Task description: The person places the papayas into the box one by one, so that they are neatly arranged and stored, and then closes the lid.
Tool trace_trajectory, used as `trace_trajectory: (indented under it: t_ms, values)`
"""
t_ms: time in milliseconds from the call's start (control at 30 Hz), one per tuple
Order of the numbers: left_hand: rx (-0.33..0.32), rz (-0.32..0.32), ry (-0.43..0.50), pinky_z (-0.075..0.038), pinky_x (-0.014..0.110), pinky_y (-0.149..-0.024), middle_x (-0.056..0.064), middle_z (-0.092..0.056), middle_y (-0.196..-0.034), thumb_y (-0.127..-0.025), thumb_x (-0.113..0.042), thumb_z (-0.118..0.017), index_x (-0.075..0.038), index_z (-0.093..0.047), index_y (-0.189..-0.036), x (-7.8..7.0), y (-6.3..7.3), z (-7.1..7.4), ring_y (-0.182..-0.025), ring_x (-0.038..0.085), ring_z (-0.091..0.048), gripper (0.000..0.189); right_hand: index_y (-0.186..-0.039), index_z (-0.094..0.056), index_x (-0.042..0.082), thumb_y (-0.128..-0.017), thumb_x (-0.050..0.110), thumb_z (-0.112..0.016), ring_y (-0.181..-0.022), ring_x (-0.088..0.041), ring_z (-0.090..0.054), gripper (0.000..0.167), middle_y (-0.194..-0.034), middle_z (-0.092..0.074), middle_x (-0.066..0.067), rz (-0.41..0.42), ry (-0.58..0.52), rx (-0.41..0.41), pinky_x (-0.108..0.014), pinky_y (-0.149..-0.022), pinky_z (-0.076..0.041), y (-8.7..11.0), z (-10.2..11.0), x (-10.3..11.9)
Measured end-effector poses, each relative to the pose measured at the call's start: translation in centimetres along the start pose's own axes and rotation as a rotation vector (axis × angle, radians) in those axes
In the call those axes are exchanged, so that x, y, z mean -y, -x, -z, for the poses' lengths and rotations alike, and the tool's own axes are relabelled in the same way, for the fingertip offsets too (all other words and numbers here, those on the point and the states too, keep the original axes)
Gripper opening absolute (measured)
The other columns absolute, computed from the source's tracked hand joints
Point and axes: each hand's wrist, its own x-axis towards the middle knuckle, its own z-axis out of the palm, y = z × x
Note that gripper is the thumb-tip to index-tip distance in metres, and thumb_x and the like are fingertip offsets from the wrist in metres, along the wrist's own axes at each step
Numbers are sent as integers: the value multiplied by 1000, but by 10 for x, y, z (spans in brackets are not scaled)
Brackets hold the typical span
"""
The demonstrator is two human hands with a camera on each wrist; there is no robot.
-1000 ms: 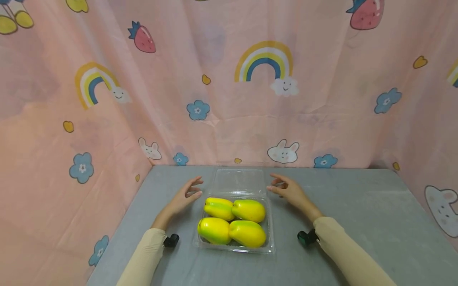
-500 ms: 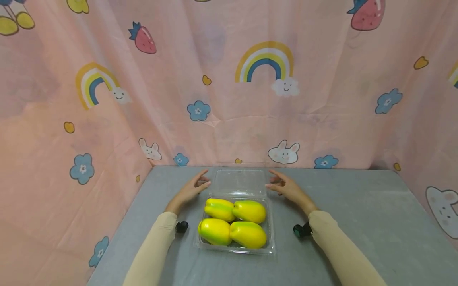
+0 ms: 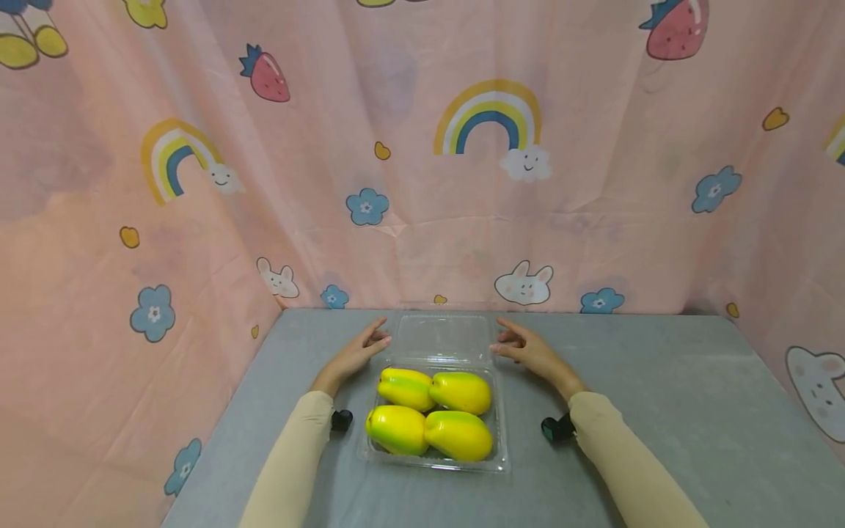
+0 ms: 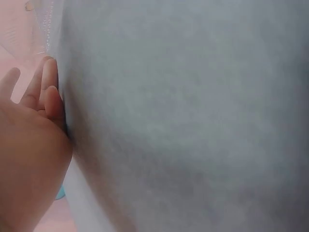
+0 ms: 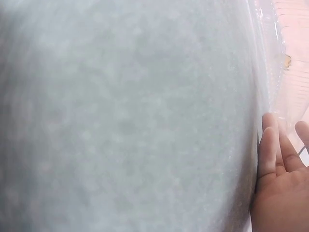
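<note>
A clear plastic clamshell box [image 3: 432, 463] lies on the grey table, holding several yellow-green fruits [image 3: 458, 435] that look like papayas or mangoes. Its transparent lid [image 3: 444, 337] is raised at the back. Beside the lid's left edge is my left hand [image 3: 353, 358], thumb and fingers loosely bent. My right hand [image 3: 535, 356] mirrors it at the right edge. Whether the fingertips touch the lid I cannot tell. Both wrist views show the left hand [image 4: 36, 130] and right hand [image 5: 280, 179] low by the tabletop, lid plastic beyond the fingertips, nothing visibly gripped.
The grey table [image 3: 660, 411] extends to both sides of the box. A pink printed curtain [image 3: 409, 242] hangs behind its back edge and along the sides. A small black wrist camera [image 3: 557, 428] sits under each sleeve cuff.
My left hand has moved right and slightly forward, up to the lid's left edge. The right hand has shifted only slightly. Box and fruits stay in place.
</note>
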Motion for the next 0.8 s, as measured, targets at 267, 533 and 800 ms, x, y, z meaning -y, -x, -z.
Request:
trace_trajectory:
  t_ms: [267,533,800]
  values:
    - [25,2,5,-24,60,-121,14,-40,-156,-103,-41,-49,-24,-20,-159,-2,-2,-3,-147,38,-34,66,-156,-31,16,-91,49,-66,-110,-27,-58,81,-142,-54,-19,-8,8,10,-35,-89,-53,2,0,3]
    - [14,4,10,-24,61,-121,17,-39,-155,-103,-41,-49,-23,-20,-159,-2,-2,-6,-147,40,-32,66,-156,-30,15,-91,52,-65,-111,-27,-57,83,-142,-53,-19,-14,18,15,-33,-87,-53,2,-1,4]
    - [28,4,8,-23,61,-122,15,-40,-156,-102,-44,-49,-26,-19,-159,1,-4,-5,-148,39,-30,67,-157,-29,18,-91,50,-65,-116,-29,-56,81,-144,-53,-17,-22,13,14,-39,-93,-53,2,-1,1]
